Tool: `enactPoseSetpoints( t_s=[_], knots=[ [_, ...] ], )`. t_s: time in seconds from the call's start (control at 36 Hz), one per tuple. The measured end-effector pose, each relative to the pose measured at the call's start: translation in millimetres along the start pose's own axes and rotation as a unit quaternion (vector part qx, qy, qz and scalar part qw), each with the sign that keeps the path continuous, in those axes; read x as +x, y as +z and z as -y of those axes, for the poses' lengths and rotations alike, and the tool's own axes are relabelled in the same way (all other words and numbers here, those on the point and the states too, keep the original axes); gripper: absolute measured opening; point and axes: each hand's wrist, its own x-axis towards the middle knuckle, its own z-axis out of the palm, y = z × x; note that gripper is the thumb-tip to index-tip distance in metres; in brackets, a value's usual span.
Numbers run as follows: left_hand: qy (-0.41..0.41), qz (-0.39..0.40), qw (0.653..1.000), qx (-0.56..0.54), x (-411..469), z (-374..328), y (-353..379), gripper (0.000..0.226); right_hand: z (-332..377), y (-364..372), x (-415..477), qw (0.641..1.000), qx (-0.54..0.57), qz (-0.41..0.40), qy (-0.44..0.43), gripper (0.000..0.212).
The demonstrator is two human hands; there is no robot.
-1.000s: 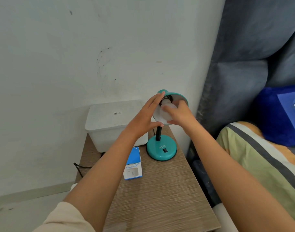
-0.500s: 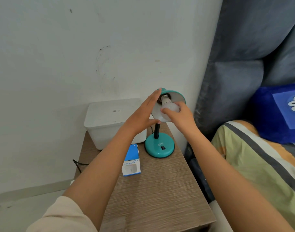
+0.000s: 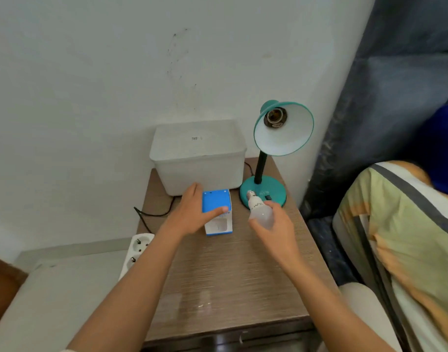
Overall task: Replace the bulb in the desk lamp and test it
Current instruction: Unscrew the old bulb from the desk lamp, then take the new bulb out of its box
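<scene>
With right hand (image 3: 273,224) wrapped round the removed bulb (image 3: 260,212) and left hand (image 3: 192,212) gripping the blue box (image 3: 217,209) on the worktop (image 3: 233,275), best to park the bulb clear before reaching up to the empty socket (image 3: 275,117).

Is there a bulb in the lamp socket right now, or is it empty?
Empty. The socket inside the teal shade shows its bare threaded opening, and the right hand holds a bulb down by the lamp base.

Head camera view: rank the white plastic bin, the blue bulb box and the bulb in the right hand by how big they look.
1. white plastic bin
2. blue bulb box
3. bulb, partly covered by the right hand
</scene>
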Motion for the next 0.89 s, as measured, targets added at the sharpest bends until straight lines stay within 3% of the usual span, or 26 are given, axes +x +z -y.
enactPoseSetpoints(
  t_s=[0.11,0.31,0.56,0.67,0.72,0.81,0.89],
  knots=[
    [0.005,0.012,1.000,-0.024,2.9,17.4,11.1,0.069,-23.3,20.7,9.1,0.997,-0.062,0.041,0.025,0.055],
    [-0.005,0.038,0.997,-0.073,5.7,28.2,23.0,0.111,-36.3,39.0,30.3,0.990,-0.121,0.074,0.015,0.061],
    [-0.019,0.025,0.989,-0.147,9.7,35.1,33.2,0.108,-32.9,43.1,44.7,0.985,-0.139,0.103,0.000,0.072],
    [-0.009,0.008,0.985,-0.171,8.2,34.0,34.9,0.105,-18.3,31.1,46.0,0.992,-0.088,0.034,-0.087,0.055],
    [0.006,0.004,0.985,-0.175,6.5,32.6,34.9,0.092,-5.5,26.0,50.5,0.986,-0.069,0.018,-0.150,0.047],
    [0.013,0.006,0.983,-0.182,2.9,32.1,36.1,0.082,15.2,24.7,62.6,0.966,-0.115,0.088,-0.216,0.041],
    [0.004,0.020,0.983,-0.183,-1.4,33.0,37.9,0.102,29.5,28.5,73.0,0.921,-0.205,0.206,-0.261,0.036]
  ],
)
